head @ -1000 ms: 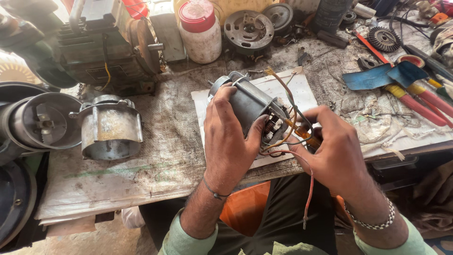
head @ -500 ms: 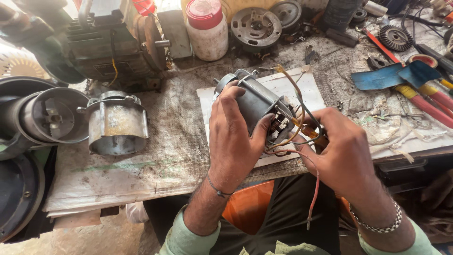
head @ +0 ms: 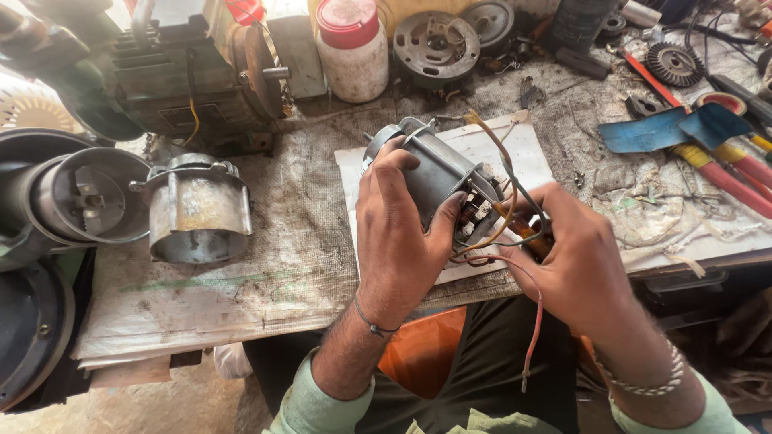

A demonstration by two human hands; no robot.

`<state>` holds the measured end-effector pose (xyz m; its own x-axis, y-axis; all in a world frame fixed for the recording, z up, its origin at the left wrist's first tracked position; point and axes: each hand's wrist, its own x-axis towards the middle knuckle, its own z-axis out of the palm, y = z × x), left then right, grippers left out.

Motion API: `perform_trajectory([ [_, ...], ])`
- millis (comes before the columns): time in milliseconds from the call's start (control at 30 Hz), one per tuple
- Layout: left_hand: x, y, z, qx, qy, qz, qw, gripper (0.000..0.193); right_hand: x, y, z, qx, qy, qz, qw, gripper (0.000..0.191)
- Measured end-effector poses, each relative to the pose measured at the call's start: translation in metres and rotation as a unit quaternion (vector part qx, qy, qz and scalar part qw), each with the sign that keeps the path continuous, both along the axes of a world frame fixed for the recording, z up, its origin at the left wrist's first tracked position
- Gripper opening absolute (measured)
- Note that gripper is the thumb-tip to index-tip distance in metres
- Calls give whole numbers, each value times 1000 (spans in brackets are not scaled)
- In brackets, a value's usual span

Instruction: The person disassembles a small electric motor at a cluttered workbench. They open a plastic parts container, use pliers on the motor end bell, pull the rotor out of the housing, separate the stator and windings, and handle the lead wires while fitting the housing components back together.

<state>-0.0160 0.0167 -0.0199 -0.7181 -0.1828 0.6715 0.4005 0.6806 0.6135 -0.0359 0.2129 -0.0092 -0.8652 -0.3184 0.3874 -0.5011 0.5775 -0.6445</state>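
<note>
The person's left hand [head: 402, 229] is wrapped around a small grey motor [head: 438, 173], fingers closed over its casing and the thumb pressed against the wired end. The motor is held tilted just above a sheet of white paper [head: 482, 141] on the middle of the bench, near the front edge. The right hand [head: 575, 261] is curled in at the motor's near-right end, its fingers bent among the wires [head: 503, 201] — yellow, red and dark leads spilling out of the motor. Whether those fingers actually pinch a lead I cannot tell; they are hidden behind the hand. One red wire [head: 535, 321] dangles down past the bench edge.

To the left lies an empty metal housing [head: 197, 213] on its side. Far behind the motor stands a white jar with a red lid [head: 352, 48], and to the far right lie red-handled tools [head: 724, 173] — all well apart from the hands.
</note>
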Motion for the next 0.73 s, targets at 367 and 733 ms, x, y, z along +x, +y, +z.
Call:
perform_trajectory([
  [367,1,1,-1,-20,-1,8,1000,57,-3,1,5,57,-124,-82,987,38],
  [733,1,1,-2,-14,-1,10,1000,58,1,4,-4,112,178,18,977,57],
])
